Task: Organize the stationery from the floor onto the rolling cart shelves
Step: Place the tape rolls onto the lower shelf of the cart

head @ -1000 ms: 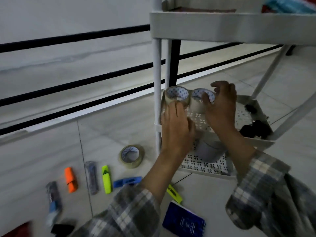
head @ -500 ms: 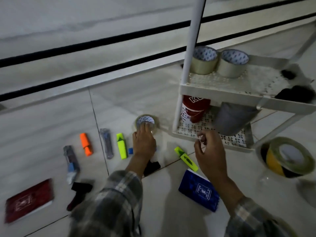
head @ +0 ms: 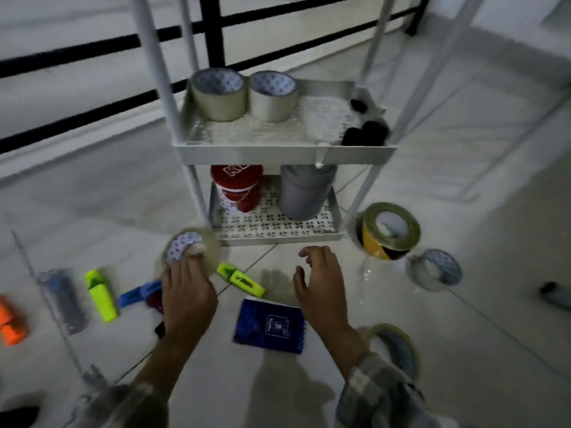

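Observation:
My left hand (head: 188, 295) grips a clear tape roll (head: 210, 247), lifted a little off the floor in front of the white rolling cart (head: 284, 152). Two more tape rolls (head: 219, 94) (head: 272, 95) stand side by side at the back left of the cart's middle shelf. My right hand (head: 321, 285) hovers with loosely curled fingers and holds nothing, just before the bottom shelf. On the floor lie a yellow-black tape roll (head: 389, 231), a clear tape roll (head: 435, 268), another roll (head: 398, 347), green highlighters (head: 241, 279) (head: 100, 295) and a blue notebook (head: 270, 325).
A red cup (head: 238, 186) and a grey cup (head: 304, 191) stand on the bottom shelf. Black clips (head: 364, 132) sit at the middle shelf's right. An orange marker (head: 10, 325), a grey marker (head: 66, 301) and a blue clip (head: 139, 293) lie at left. Black railing (head: 213, 29) runs behind.
My left hand has taken the tape roll from the floor and raised it toward the cart. My right hand has shifted right and opened up. The view moved rightward.

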